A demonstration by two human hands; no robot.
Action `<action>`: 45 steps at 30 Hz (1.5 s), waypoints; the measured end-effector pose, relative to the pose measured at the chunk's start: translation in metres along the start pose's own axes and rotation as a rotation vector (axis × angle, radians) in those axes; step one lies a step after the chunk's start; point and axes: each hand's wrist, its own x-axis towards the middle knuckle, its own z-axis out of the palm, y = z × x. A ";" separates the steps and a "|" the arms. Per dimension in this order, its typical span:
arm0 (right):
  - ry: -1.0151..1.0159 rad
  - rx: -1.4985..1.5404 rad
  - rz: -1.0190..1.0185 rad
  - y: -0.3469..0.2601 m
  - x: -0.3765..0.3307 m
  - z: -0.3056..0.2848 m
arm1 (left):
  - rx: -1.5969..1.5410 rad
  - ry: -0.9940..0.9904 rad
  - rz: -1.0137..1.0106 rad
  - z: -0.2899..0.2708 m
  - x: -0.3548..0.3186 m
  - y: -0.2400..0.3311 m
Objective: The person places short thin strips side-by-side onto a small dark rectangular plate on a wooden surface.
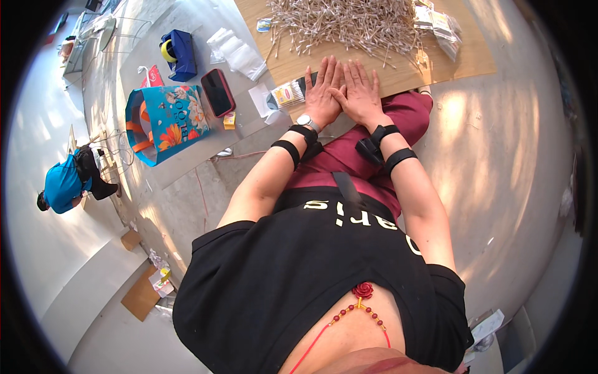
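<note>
Lying just beyond left hand (322,95), right hand (363,95): swab pile (344,28).

Biggest lettering here is on the black T-shirt (293,255): chunky pale-yellow letters across the lower front, upside down from this angle, with folds breaking up the line. Next is the blue floral shopping bag (163,115), which has large dark capitals running along its panel, right by the flowers. The flat swab pack (288,94) has a yellow label with a little red mark, but the print's way too tiny to make out. Same deal with the clear packs (443,26) on the wooden worktop (476,59), yellowish labels, and the red packet (151,77) with a whitish mark.
</note>
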 end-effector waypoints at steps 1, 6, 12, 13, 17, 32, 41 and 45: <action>0.029 0.036 0.012 -0.003 -0.001 0.000 | -0.014 0.001 0.000 0.000 -0.001 -0.001; 0.109 0.136 0.031 -0.004 -0.002 0.010 | 0.014 -0.015 0.020 0.000 0.001 -0.004; -0.041 -0.050 0.080 -0.013 -0.003 0.001 | 0.125 -0.169 0.003 -0.029 -0.002 -0.027; -0.038 -0.051 0.076 -0.014 -0.003 -0.002 | 0.220 -0.210 0.007 -0.034 -0.003 -0.032; 0.111 0.059 -0.007 -0.008 -0.005 0.003 | 0.015 -0.095 -0.001 -0.059 0.001 -0.040; 0.013 0.009 -0.058 -0.006 -0.003 -0.012 | -0.359 0.056 0.003 -0.049 0.051 -0.045; 0.020 -0.005 -0.054 -0.007 -0.003 -0.015 | -0.264 -0.013 0.097 -0.048 0.067 -0.047; 0.018 -0.006 -0.051 -0.007 -0.004 -0.016 | -0.273 -0.065 0.104 -0.049 0.071 -0.049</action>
